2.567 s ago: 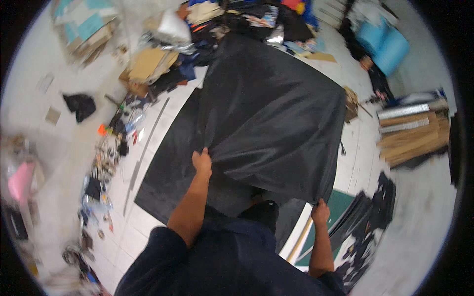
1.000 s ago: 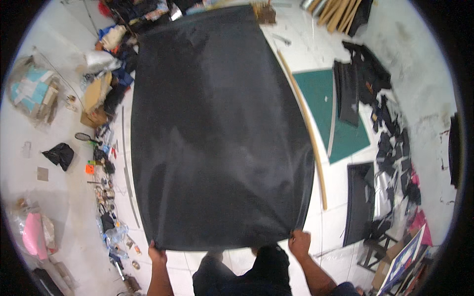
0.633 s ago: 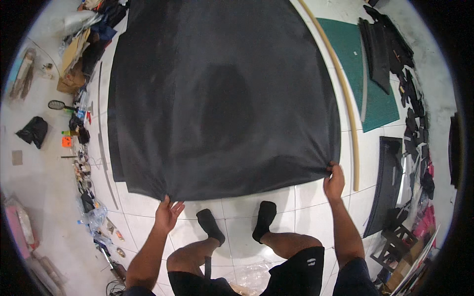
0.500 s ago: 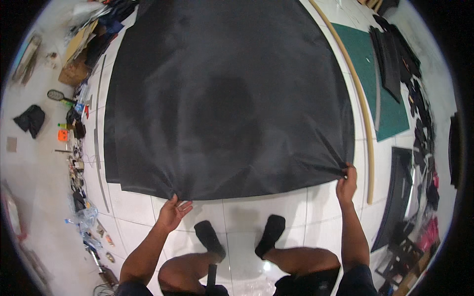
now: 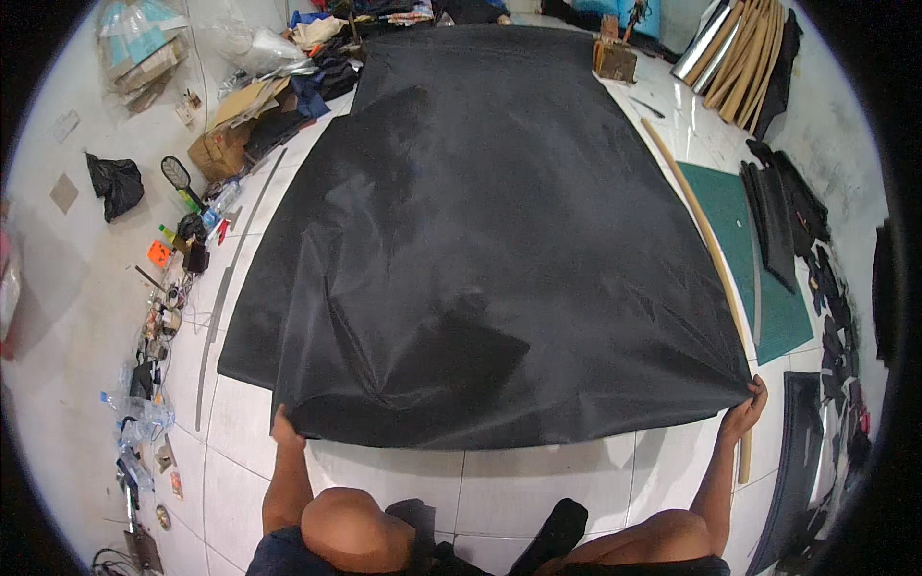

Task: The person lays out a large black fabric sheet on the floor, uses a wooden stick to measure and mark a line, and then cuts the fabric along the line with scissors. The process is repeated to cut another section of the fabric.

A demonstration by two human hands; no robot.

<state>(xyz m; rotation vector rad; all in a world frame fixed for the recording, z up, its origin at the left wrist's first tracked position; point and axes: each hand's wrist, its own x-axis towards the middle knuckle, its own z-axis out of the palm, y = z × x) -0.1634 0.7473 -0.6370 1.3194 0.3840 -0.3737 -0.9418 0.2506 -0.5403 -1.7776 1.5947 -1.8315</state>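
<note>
A large sheet of black fabric (image 5: 576, 250) stretches over the floor in front of me, with folds running through its near left part. My left hand (image 5: 287, 427) is closed on its near left corner. At the near right corner my right hand (image 5: 743, 413) pinches the fabric, close beside a long tan tube (image 5: 709, 235). The near edge hangs a little above the tiles between my two hands. Another layer of black fabric (image 5: 252, 350) shows beneath, sticking out at the left.
White floor tiles (image 5: 538, 490) lie around the sheet. To the right are a green mat (image 5: 788, 307) and dark fabric pieces (image 5: 792, 461). A thin grey strip (image 5: 223, 298), an electric racket (image 5: 178, 175) and clutter line the left. Tan rolls (image 5: 744, 67) lean at the back right.
Both hands have moved apart, the left one outward to the left, the right one to the right. The top sheet's near edge has lifted and creased. My view has tilted toward the far end.
</note>
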